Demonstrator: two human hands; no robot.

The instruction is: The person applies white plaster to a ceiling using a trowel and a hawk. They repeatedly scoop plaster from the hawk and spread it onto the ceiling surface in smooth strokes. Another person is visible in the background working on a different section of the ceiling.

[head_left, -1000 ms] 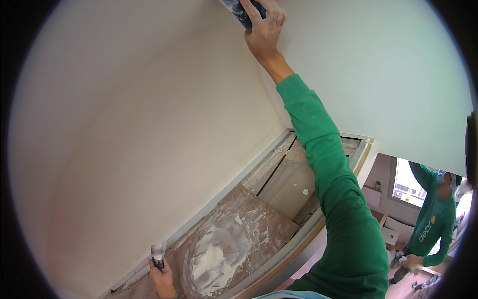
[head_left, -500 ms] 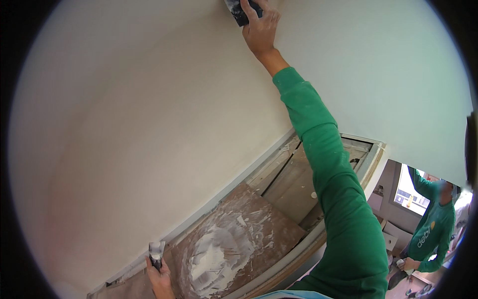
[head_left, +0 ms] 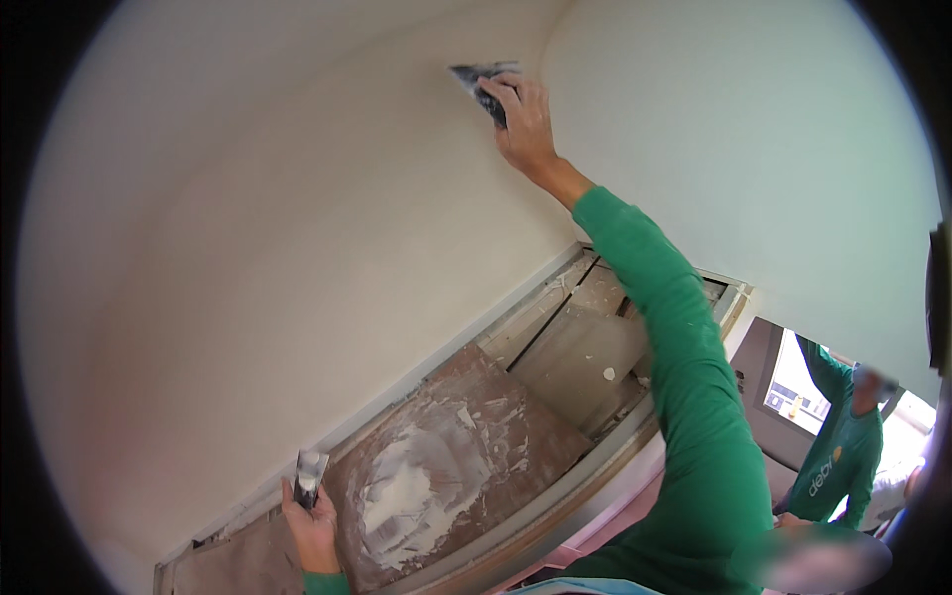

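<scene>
My right hand (head_left: 528, 124), at the end of a raised green sleeve, grips a dark-handled putty knife (head_left: 488, 91). Its blade, smeared with white, lies at the pale wall (head_left: 327, 258), near the corner with the wall on the right. Low on the left, my left hand (head_left: 313, 534) is closed around a second putty knife (head_left: 309, 478), blade up and streaked with white. Beside that hand a brown board (head_left: 550, 431) carries a spread heap of white putty (head_left: 402, 496).
The board rests on a dusty framed ledge (head_left: 595, 352) along the foot of the wall, with a dark slot and a rounded front edge. At right, a person (head_left: 843, 446) in a green shirt stands with an arm raised, near a bright window (head_left: 793, 382).
My right hand has come down the wall from the top edge with its putty knife. My left hand still holds the other knife. The view has shifted slightly.
</scene>
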